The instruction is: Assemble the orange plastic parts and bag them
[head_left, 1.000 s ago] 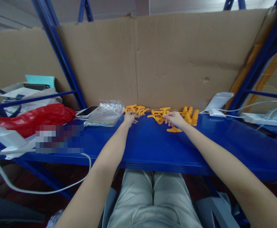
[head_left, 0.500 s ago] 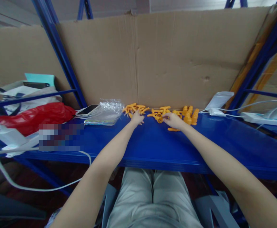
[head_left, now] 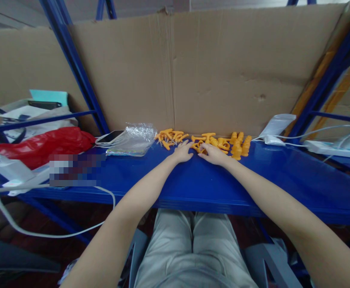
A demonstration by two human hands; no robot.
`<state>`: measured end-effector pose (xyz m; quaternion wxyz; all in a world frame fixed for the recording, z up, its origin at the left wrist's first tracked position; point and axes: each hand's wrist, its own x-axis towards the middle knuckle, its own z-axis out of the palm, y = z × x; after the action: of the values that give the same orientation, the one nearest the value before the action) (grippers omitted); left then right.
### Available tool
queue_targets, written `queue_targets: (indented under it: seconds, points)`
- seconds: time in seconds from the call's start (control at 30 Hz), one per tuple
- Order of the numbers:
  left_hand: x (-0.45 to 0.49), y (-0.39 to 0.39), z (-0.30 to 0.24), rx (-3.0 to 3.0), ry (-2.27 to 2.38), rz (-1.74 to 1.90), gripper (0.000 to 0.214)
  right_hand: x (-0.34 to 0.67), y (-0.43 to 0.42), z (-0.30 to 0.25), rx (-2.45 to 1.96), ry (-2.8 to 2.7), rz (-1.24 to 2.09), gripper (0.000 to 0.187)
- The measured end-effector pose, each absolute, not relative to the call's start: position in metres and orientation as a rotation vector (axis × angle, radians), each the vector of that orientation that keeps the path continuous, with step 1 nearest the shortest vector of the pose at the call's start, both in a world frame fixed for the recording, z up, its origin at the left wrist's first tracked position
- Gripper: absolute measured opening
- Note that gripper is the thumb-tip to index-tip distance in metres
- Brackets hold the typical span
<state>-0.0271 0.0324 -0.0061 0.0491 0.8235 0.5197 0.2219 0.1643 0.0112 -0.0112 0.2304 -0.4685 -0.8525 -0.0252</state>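
Several small orange plastic parts (head_left: 223,143) lie in a row along the back of a blue shelf (head_left: 193,184), against a cardboard wall. My left hand (head_left: 183,152) rests on the shelf with its fingers curled, reaching toward the orange pieces in the middle. My right hand (head_left: 212,154) lies close beside it, its fingers pinched on an orange piece (head_left: 199,146) by the middle group. A second cluster of orange pieces with small springs (head_left: 169,137) lies just left of my left hand.
A crumpled clear plastic bag (head_left: 134,140) and a phone (head_left: 111,137) lie to the left. Further left are a red bag (head_left: 43,146) and a white cable (head_left: 43,234). A white pouch (head_left: 275,126) and power strip (head_left: 334,149) sit at right.
Both hands have drawn together at the middle orange pieces: the left slid right from the left cluster, the right moved left. The loose orange piece in front of the row is gone from its spot.
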Motion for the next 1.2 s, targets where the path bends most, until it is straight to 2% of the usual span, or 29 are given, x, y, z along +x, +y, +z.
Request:
queue_targets:
  seconds: [0.1, 0.2, 0.27, 0.53, 0.67, 0.8, 0.97, 1.2]
  points:
    - [-0.030, 0.032, -0.005, 2.536, 1.549, 0.720, 0.054, 0.162, 0.004, -0.003, -1.247, -2.368, -0.118, 0.013]
    - [-0.035, 0.033, 0.000, 2.576, 1.450, 0.761, 0.034, 0.163, -0.001, 0.006, -1.137, -2.363, -0.220, 0.015]
    - [-0.038, 0.032, 0.004, 2.562, 1.446, 0.803, 0.029, 0.166, -0.002, 0.012, -1.082, -2.326, -0.296, 0.017]
    - [-0.038, 0.024, 0.016, 2.493, 1.555, 0.880, 0.023, 0.176, 0.005, 0.015, -1.011, -2.245, -0.286, 0.031]
    - [-0.038, 0.024, 0.018, 2.514, 1.540, 1.121, 0.022, 0.178, 0.008, 0.013, -1.090, -2.214, -0.173, 0.040]
    - [-0.039, 0.022, 0.019, 2.555, 1.525, 1.308, 0.029, 0.179, 0.004, 0.016, -1.169, -2.145, -0.049, 0.041]
    - [-0.036, 0.020, 0.019, 2.584, 1.473, 1.345, 0.031, 0.179, 0.003, 0.020, -1.260, -2.081, 0.084, 0.035]
    - [-0.032, 0.019, 0.018, 2.553, 1.487, 1.294, 0.025, 0.186, 0.003, 0.025, -1.118, -2.123, -0.198, 0.032]
